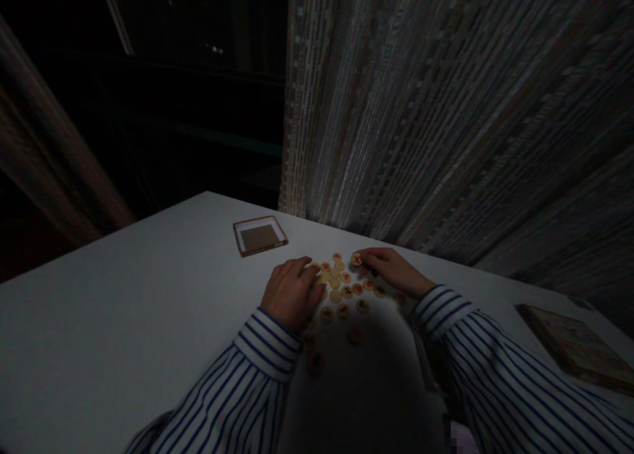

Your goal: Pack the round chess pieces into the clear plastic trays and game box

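Several round, pale game pieces (347, 293) lie loosely together on the white table, some with red or black characters and some plain. My left hand (292, 291) rests at the left side of these pieces, its fingers apart and curving over the nearest ones. At the upper right of the group, my right hand (394, 270) pinches one piece with a red character (356, 259) between its fingers. Shadow darkens the pieces nearest my body.
An open shallow box (260, 236) sits on the white table (148, 295) beyond my left hand. A flat patterned box (579, 341) lies at the right. A striped curtain (396, 110) hangs along the table's far edge.
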Tool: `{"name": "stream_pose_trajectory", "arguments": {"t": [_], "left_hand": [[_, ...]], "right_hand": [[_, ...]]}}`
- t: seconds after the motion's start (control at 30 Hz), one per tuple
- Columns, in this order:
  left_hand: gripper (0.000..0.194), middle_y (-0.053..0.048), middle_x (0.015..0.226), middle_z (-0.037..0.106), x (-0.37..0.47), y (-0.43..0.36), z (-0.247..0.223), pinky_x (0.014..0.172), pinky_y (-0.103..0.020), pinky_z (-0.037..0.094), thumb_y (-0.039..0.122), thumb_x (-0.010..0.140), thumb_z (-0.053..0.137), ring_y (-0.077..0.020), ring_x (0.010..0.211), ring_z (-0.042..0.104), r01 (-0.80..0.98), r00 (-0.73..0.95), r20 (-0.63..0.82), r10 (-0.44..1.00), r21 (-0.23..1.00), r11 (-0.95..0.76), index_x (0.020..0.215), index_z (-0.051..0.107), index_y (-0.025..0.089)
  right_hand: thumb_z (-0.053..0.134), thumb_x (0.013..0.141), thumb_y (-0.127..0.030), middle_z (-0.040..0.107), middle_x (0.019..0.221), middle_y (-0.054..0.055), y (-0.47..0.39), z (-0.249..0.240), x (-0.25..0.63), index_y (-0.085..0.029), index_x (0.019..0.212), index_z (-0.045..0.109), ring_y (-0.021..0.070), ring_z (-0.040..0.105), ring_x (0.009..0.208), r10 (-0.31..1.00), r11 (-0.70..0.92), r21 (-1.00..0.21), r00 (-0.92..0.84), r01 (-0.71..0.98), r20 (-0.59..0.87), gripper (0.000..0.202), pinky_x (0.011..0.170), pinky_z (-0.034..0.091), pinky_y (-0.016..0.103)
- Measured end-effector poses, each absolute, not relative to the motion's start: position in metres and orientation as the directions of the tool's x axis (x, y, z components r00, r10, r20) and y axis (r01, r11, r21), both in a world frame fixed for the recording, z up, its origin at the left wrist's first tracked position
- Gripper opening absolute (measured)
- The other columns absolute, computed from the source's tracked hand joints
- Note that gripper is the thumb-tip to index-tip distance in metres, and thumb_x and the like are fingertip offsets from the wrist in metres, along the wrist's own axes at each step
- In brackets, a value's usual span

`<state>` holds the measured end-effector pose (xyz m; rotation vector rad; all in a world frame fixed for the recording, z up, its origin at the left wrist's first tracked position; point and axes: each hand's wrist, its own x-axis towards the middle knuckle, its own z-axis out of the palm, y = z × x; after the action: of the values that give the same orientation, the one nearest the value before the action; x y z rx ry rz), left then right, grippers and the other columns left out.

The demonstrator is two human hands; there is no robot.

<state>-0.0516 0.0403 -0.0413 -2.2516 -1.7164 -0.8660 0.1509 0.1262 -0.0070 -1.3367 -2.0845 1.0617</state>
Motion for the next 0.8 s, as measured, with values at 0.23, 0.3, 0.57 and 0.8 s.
{"name": "stream_pose_trajectory", "arguments": {"t": [0.23, 0.3, 0.57, 0.8], "left_hand": [[0.026, -0.011, 0.103, 0.061, -0.051, 0.041, -0.041, 0.077, -0.040, 0.046, 0.026, 0.075, 0.057, -0.0242, 0.092, 0.056, 0.920, 0.180, 0.568, 0.803, 0.192, -0.342, 0.098, 0.060, 0.015], [0.026, -0.010, 0.101, 0.062, -0.050, 0.041, -0.041, 0.077, -0.039, 0.046, 0.025, 0.076, 0.056, -0.0237, 0.091, 0.057, 0.911, 0.186, 0.571, 0.799, 0.204, -0.358, 0.099, 0.059, 0.015], [0.027, -0.008, 0.095, 0.064, -0.047, 0.040, -0.039, 0.075, -0.038, 0.045, 0.023, 0.074, 0.058, -0.0226, 0.087, 0.057, 0.886, 0.189, 0.613, 0.767, 0.230, -0.402, 0.100, 0.057, 0.014], [0.023, -0.007, 0.090, 0.064, -0.047, 0.039, -0.038, 0.072, -0.035, 0.044, 0.028, 0.078, 0.055, -0.0208, 0.083, 0.057, 0.870, 0.181, 0.658, 0.731, 0.239, -0.430, 0.097, 0.058, 0.015]], "right_hand": [[0.043, 0.080, -0.036, 0.060, 0.064, 0.002, 0.119, -0.006, 0.144, -0.013, 0.090, 0.063, 0.0100, 0.049, 0.053, 0.890, 0.236, -0.799, -0.452, 0.553, -0.050, 0.032, 0.047, 0.038, 0.021], [0.043, 0.079, -0.036, 0.060, 0.064, 0.002, 0.116, -0.002, 0.140, -0.013, 0.088, 0.064, 0.0098, 0.048, 0.052, 0.890, 0.235, -0.795, -0.453, 0.558, -0.054, 0.032, 0.045, 0.036, 0.021], [0.044, 0.079, -0.038, 0.053, 0.056, -0.002, 0.102, 0.002, 0.124, -0.013, 0.083, 0.063, 0.0076, 0.042, 0.046, 0.851, 0.235, -0.860, -0.524, 0.454, -0.044, 0.032, 0.043, 0.032, 0.020], [0.047, 0.078, -0.031, 0.051, 0.053, -0.003, 0.092, 0.003, 0.113, -0.014, 0.082, 0.064, 0.0076, 0.045, 0.049, 0.825, 0.288, -0.875, -0.565, 0.389, 0.020, 0.024, 0.047, 0.037, 0.019]]}}
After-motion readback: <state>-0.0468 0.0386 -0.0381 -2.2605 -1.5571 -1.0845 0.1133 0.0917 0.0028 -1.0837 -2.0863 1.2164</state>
